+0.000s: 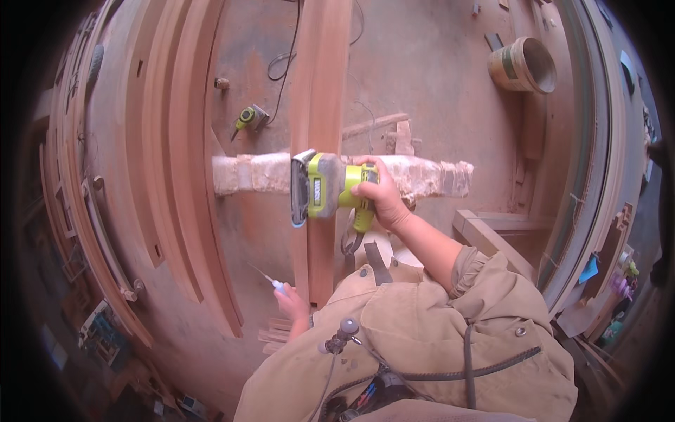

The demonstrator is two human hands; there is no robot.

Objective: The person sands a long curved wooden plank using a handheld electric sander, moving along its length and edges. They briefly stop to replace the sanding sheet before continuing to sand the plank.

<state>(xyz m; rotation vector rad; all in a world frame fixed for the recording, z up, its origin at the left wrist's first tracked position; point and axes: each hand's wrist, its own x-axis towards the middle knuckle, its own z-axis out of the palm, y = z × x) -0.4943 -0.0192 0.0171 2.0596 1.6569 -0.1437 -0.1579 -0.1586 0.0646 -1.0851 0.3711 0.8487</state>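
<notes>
My right hand (383, 193) is closed around the handle of a lime-green and grey electric sander (325, 186). The sander is tipped on its side with its pad facing left, over a long reddish wooden beam (323, 77); whether it touches the wood I cannot tell. Low on the left of the beam, my left hand (293, 302) grips a small whitish bottle (279, 287) with a long thin tip pointing up and left. The beam lies across a wrapped, plastic-covered support (264, 174) that runs left to right.
Several long boards (186, 162) stand along the left. A second green power tool (250, 119) lies on the floor with its cord. A dirty bucket (524, 67) is tipped at the upper right, near a wooden frame (492, 243). Wood scraps (274, 334) lie by my left hand.
</notes>
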